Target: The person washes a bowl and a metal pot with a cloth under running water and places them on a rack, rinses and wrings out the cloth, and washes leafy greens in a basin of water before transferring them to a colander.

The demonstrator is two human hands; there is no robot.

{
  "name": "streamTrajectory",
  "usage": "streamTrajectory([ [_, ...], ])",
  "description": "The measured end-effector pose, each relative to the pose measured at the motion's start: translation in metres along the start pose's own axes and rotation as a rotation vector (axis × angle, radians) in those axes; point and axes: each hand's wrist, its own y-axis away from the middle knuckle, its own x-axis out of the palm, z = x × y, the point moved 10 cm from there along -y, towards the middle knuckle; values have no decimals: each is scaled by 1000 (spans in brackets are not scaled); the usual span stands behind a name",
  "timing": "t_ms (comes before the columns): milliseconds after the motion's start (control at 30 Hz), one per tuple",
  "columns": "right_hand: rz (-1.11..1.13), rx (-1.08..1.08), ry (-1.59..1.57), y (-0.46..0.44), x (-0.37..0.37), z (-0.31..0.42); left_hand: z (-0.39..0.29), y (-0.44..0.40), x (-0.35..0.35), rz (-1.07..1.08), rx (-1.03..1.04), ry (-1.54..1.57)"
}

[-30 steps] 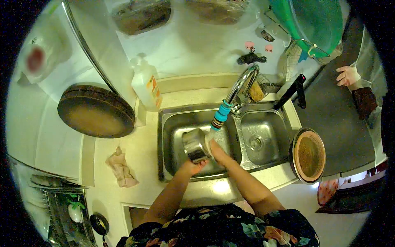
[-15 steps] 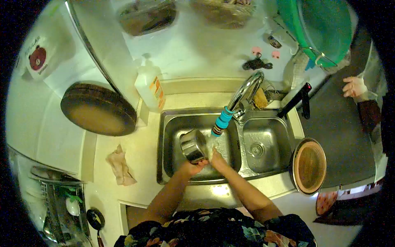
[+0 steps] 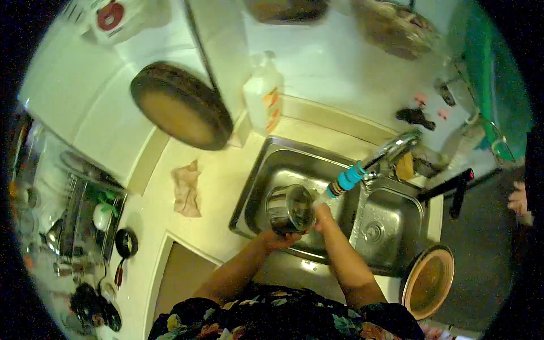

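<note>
Over the left basin of the steel sink (image 3: 362, 272), a steel pot (image 3: 290, 209) is tilted with its mouth toward the right. My left hand (image 3: 281, 239) holds the pot from below, fingers wrapped under its lower side. Close to the pot's right edge is my right hand (image 3: 322, 218), its fingers bunched; what they hold, if anything, is hidden. The faucet (image 3: 396, 147) with a blue nozzle (image 3: 347, 179) points down just above my right hand.
A crumpled cloth (image 3: 186, 189) lies on the counter at left. Behind stand a white bottle (image 3: 264, 96) and a round brown board (image 3: 181, 107). A round basket (image 3: 429, 282) sits right of the sink. A dish rack (image 3: 85, 209) and small pan (image 3: 126, 243) are at far left.
The view has swung, so the sink and counter appear turned and shifted right. The pot's mouth now shows more. My right hand is still beside it.
</note>
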Motion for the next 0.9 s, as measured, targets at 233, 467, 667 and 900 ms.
streamTrajectory([
  [233, 227, 68, -196, -3, 10, -19, -18, 41, 53, 111, 333, -466],
  [467, 125, -90, -15, -22, -8, 2, -41, 30, 26, 150, 371, -565],
  [667, -237, -383, 666, 1, -13, 58, 12, 58, 61, 95, 171, -430],
  [900, -152, -294, 59, 23, 13, 47, 1, 193, 119, -323, 585, -952],
])
